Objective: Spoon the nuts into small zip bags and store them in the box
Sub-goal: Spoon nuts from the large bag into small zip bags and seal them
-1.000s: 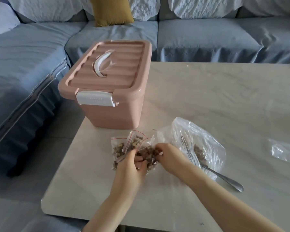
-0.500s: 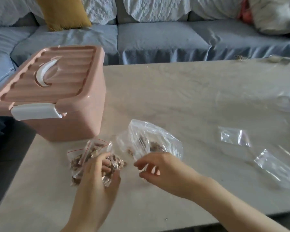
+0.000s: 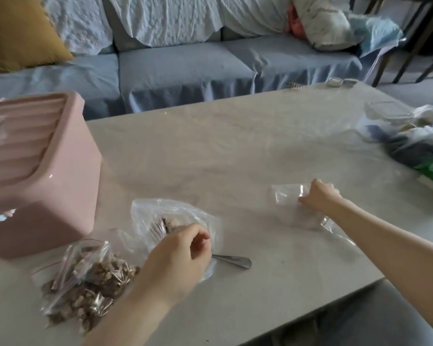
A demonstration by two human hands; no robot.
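**Right hand on an empty bag, left over the big bag**

The sofa (image 3: pixel 185 71) runs along the far side of the table (image 3: pixel 235 151) in front of you. The pink box (image 3: pixel 48 196) stands on the table at your far left, with its lid on. Just right of it lies the big bag (image 3: pixel 145 213), clear and crumpled, with a few nuts inside. The filled bags (image 3: pixel 85 278) lie in a heap at the near left edge, touching the big bag, packed with nuts (image 3: pixel 105 273). Well to the right, an empty bag (image 3: pixel 285 193) lies flat on the table.

Your left hand (image 3: pixel 178 255) is over the big bag with its fingers curled; whether it holds anything cannot be told. Your right hand (image 3: pixel 320 196) is stretched out and grips the empty bag at its right edge. The spoon (image 3: pixel 235 261) pokes its handle out from under your left hand, resting on the table
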